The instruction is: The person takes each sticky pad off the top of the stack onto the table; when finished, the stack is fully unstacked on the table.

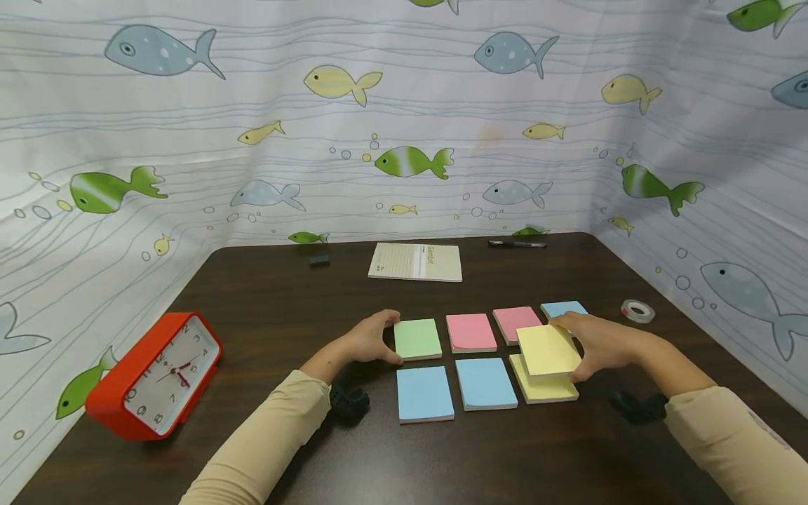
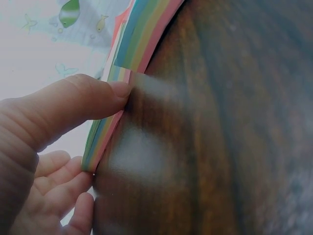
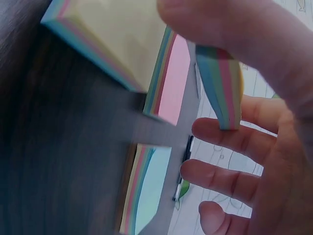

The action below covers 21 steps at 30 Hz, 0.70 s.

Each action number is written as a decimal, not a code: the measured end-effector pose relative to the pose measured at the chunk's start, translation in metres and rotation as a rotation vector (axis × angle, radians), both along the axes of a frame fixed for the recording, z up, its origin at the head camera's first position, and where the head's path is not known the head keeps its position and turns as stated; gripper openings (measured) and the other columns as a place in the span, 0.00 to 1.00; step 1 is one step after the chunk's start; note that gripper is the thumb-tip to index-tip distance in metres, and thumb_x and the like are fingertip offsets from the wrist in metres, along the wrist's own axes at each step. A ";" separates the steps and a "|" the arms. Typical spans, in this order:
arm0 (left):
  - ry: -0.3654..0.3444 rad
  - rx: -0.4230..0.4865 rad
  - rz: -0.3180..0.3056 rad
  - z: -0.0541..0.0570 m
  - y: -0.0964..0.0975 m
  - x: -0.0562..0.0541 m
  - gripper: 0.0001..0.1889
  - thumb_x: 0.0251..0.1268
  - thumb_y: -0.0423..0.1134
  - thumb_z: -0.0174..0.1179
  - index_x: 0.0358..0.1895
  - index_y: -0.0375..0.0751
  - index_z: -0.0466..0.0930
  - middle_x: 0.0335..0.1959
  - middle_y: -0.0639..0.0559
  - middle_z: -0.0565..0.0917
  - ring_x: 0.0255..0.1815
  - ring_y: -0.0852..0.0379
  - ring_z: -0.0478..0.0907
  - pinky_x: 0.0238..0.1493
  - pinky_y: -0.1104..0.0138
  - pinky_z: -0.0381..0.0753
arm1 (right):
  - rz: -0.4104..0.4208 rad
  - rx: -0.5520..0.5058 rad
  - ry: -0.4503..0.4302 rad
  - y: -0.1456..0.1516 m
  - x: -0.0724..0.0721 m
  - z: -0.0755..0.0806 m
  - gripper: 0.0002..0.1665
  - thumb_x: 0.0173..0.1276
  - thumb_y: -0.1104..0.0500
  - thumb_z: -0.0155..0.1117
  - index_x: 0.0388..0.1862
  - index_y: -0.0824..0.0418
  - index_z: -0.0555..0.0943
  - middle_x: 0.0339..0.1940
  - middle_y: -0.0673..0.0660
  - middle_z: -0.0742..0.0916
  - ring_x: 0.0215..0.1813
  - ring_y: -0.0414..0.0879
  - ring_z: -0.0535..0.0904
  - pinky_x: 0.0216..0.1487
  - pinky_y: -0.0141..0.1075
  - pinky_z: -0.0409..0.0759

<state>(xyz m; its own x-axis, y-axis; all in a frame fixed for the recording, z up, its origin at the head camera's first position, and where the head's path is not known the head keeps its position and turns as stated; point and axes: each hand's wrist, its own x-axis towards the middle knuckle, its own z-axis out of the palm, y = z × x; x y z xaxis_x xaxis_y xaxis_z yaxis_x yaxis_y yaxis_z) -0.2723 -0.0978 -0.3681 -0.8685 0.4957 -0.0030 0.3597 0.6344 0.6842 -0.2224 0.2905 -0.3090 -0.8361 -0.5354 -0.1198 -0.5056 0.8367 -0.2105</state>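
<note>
In the head view, my right hand [image 1: 609, 341] holds a yellow sticky-note pad [image 1: 548, 349] tilted above a second yellow pad [image 1: 548, 390]. The right wrist view shows the held pad's striped edge [image 3: 220, 88] between the thumb and fingers. At the left end of the back row, my left hand [image 1: 366, 341] grips a green sticky-note pad [image 1: 418, 339] by its left side, thumb at the near corner. Its layered coloured edge [image 2: 105, 129] appears beside the thumb in the left wrist view. Two blue pads, left [image 1: 426, 395] and right [image 1: 486, 384], lie in front.
Two pink pads [image 1: 470, 332] and another blue pad [image 1: 564, 308] continue the back row. A red alarm clock [image 1: 154, 375] stands left. Behind are a notebook [image 1: 414, 261], a black pen [image 1: 517, 244] and a small dark block [image 1: 319, 260]. A tape roll [image 1: 637, 311] lies right.
</note>
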 end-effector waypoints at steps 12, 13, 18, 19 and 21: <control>0.007 -0.002 -0.010 -0.001 -0.001 0.000 0.41 0.37 0.37 0.71 0.59 0.32 0.60 0.56 0.43 0.67 0.59 0.50 0.62 0.54 0.58 0.62 | -0.044 0.034 0.014 0.025 0.012 0.004 0.52 0.31 0.48 0.75 0.53 0.72 0.66 0.44 0.56 0.74 0.37 0.45 0.67 0.33 0.36 0.68; 0.005 -0.003 -0.009 -0.001 -0.001 0.001 0.41 0.37 0.37 0.71 0.59 0.32 0.60 0.56 0.43 0.67 0.59 0.50 0.62 0.54 0.58 0.62 | -0.043 0.033 0.009 0.027 0.013 0.003 0.52 0.30 0.48 0.75 0.53 0.72 0.66 0.43 0.56 0.74 0.36 0.45 0.66 0.32 0.35 0.67; 0.008 0.003 -0.013 -0.002 -0.001 0.001 0.41 0.37 0.37 0.71 0.59 0.32 0.60 0.56 0.43 0.67 0.59 0.49 0.62 0.54 0.57 0.62 | -0.049 0.016 -0.021 0.038 0.016 0.000 0.52 0.29 0.49 0.75 0.53 0.72 0.66 0.40 0.54 0.73 0.33 0.43 0.66 0.29 0.33 0.66; 0.008 0.004 -0.014 -0.002 -0.001 0.002 0.41 0.37 0.37 0.71 0.59 0.32 0.60 0.56 0.43 0.67 0.59 0.49 0.62 0.54 0.57 0.62 | -0.053 0.017 -0.027 0.040 0.017 0.000 0.51 0.29 0.50 0.75 0.53 0.72 0.66 0.40 0.54 0.73 0.33 0.43 0.66 0.29 0.33 0.66; 0.015 0.008 -0.015 -0.002 -0.001 0.002 0.41 0.36 0.37 0.71 0.58 0.32 0.61 0.56 0.43 0.67 0.58 0.49 0.62 0.54 0.57 0.62 | -0.062 0.016 -0.039 0.044 0.018 -0.001 0.51 0.29 0.50 0.75 0.52 0.72 0.66 0.40 0.54 0.73 0.33 0.44 0.66 0.29 0.33 0.66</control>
